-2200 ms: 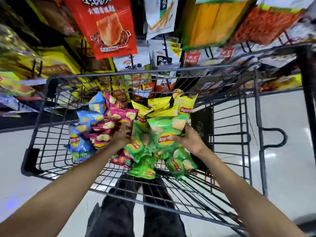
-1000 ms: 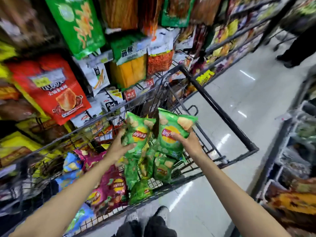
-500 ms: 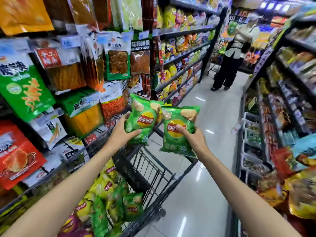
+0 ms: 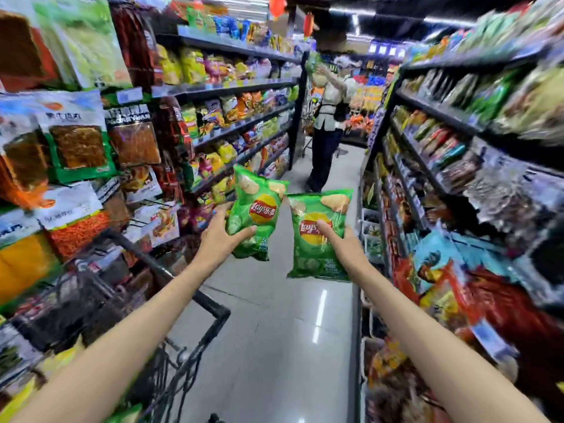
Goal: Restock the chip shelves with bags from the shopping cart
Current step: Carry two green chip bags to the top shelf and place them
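My left hand (image 4: 221, 236) grips a green Lay's chip bag (image 4: 254, 209) by its lower left side, held upright at chest height over the aisle. My right hand (image 4: 341, 245) grips a second green Lay's bag (image 4: 317, 236) just to the right of the first; the two bags nearly touch at their top corners. The black wire shopping cart (image 4: 171, 288) stands low at the left beside my left arm, its contents mostly blurred. The chip shelves (image 4: 244, 117) run along the left side further down the aisle, filled with colourful bags.
Hanging snack packs (image 4: 76, 141) crowd the near left. Shelves of packaged goods (image 4: 442, 148) line the right side. A person (image 4: 328, 126) stands at the far end of the aisle with an arm raised to a shelf. Grey glossy floor (image 4: 283, 346) runs between.
Both hands lifted the two green bags out of the cart. My view swung up from the cart to face down the aisle, and the bags have moved slightly apart.
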### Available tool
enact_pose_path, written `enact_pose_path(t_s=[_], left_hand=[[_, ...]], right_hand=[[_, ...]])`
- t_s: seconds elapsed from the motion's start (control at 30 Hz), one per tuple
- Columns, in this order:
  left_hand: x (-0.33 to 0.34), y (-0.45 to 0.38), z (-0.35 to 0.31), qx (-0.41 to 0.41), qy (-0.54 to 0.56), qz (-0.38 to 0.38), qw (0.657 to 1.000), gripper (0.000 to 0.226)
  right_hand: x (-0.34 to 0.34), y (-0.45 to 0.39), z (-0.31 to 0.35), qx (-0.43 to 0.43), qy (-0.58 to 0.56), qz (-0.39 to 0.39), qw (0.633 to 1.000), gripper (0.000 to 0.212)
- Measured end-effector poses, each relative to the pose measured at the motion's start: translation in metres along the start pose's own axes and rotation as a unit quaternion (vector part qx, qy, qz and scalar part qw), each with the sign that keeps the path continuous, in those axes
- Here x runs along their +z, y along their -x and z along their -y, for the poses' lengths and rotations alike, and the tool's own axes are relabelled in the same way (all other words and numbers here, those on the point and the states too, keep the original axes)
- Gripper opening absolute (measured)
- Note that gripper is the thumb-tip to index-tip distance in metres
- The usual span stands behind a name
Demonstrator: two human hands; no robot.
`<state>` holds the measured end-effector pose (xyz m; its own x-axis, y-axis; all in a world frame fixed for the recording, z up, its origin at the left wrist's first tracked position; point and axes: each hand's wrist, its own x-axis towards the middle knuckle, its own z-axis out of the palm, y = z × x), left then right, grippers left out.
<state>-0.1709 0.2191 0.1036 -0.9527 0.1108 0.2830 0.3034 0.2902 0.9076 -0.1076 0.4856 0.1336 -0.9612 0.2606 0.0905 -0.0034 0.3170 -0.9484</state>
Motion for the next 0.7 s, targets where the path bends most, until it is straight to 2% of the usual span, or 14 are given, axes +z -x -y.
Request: enact_pose_path(t_s=[0.13, 0.2, 0.27, 0.33, 0.43, 0.53, 0.7], left_hand=[[0.058, -0.030, -0.012, 0.003, 0.008, 0.004, 1.000, 0.079], [0.078, -0.051, -0.015, 0.003, 0.013, 0.009, 1.000, 0.084], [0.095, -0.074, -0.018, 0.003, 0.014, 0.007, 1.000, 0.088], [0.111, -0.101, -0.017, -0.001, 0.018, -0.004, 1.000, 0.091], [0.135, -0.141, -0.019, 0.018, 0.031, 0.002, 0.999, 0.081], [0.152, -0.193, -0.008, 0.021, 0.027, 0.009, 0.999, 0.077], [0.166, -0.295, 0.005, 0.016, 0.045, 0.014, 0.999, 0.071]], right_hand=[[-0.052, -0.029, -0.018, -0.009, 0.014, -0.026, 1.000, 0.055], [-0.067, -0.046, -0.025, -0.018, 0.024, -0.051, 0.998, 0.077], [-0.081, -0.070, -0.034, -0.012, 0.022, -0.067, 0.997, 0.087], [-0.090, -0.094, -0.036, -0.012, 0.031, -0.069, 0.997, 0.083], [-0.099, -0.138, -0.041, -0.013, 0.049, -0.061, 0.997, 0.063], [-0.102, -0.193, -0.044, -0.020, 0.063, -0.061, 0.996, 0.051], [-0.098, -0.298, -0.033, -0.049, 0.094, -0.087, 0.991, 0.055]])
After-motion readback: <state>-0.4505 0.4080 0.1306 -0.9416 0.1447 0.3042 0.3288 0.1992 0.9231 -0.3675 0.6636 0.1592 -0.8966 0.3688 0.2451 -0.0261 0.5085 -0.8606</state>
